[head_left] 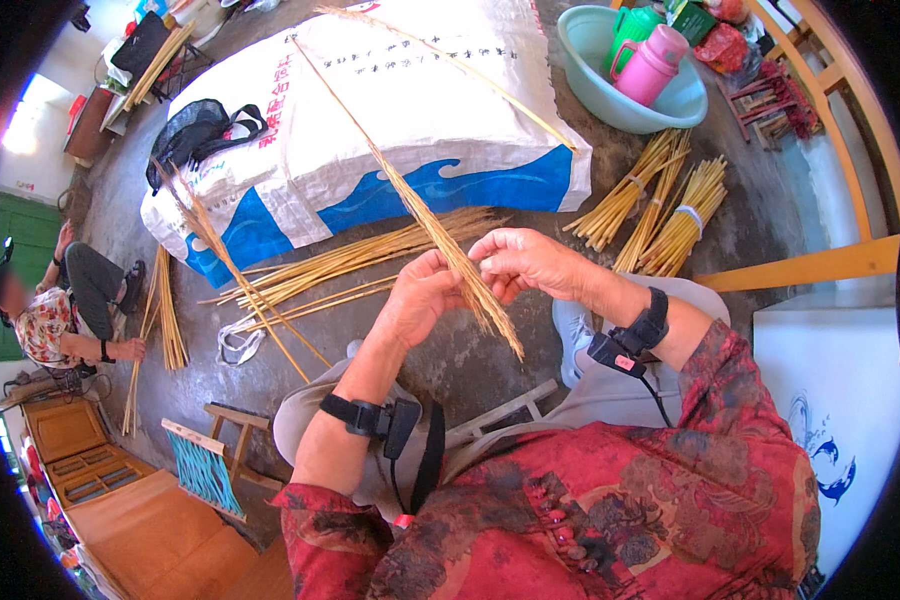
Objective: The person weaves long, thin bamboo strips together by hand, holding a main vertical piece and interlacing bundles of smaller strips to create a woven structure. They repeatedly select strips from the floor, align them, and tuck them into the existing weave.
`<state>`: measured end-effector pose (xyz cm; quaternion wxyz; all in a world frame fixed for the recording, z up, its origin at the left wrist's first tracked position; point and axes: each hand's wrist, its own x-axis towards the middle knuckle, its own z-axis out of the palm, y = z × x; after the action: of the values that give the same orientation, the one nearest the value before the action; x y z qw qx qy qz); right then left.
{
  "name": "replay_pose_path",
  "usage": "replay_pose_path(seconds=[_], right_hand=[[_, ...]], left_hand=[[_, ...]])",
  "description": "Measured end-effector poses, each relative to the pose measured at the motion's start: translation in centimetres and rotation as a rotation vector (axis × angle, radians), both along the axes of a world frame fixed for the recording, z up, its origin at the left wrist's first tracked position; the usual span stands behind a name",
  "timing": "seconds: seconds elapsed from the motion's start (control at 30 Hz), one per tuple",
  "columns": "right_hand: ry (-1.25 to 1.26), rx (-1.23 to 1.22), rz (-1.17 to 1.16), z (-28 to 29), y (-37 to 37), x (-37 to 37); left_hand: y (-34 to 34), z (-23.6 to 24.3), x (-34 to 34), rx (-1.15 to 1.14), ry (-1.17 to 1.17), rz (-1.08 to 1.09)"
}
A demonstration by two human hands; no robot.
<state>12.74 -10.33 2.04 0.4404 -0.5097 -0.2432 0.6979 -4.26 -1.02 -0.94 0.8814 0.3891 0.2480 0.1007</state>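
Note:
A long dry reed stalk with a feathery tan plume (432, 220) slants between my hands, its thin end reaching far over a white sack and its bushy end pointing toward me. My left hand (420, 300) is closed around the plume from the left side. At the plume's right edge, my right hand (535, 262) has its thumb and fingers pinched together on it; the fingertips are partly hidden. Beyond my hands, a loose pile of reed stalks (335, 258) lies on the floor along the sack. More plumed stalks (215, 240) lean across the pile's left end.
The big white and blue woven sack (370, 110) bears a black mesh bag (200, 130). Tied stalk bundles (685, 220) lie right, near a pale blue basin (580, 60) holding a pink thermos (650, 65). Another person (55, 320) sits left, beside a folding stool (210, 465).

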Motion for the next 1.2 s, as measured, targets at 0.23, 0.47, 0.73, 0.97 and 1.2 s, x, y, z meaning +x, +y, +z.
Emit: replay_pose_path(seconds=[0.23,0.47,0.73,0.97,1.2], right_hand=[[-0.249,0.182,0.082,-1.2,0.0,-0.4],[-0.105,0.084,0.082,-0.3,0.1,-0.2],[-0.048,0.084,0.083,0.4,0.1,-0.2],[-0.087,0.063,0.084,0.3,0.1,-0.4],[-0.108,0.096,0.189,-0.5,-0.3,-0.9]], left_hand=[[-0.8,0.6,0.5,0.083,0.062,0.010],[-0.6,0.4,0.1,0.140,0.079,-0.029],[-0.5,0.9,-0.3,0.079,0.007,-0.024],[-0.3,0.5,-0.1,0.031,-0.017,0.038],[0.1,0.8,0.2,0.042,-0.091,0.103]])
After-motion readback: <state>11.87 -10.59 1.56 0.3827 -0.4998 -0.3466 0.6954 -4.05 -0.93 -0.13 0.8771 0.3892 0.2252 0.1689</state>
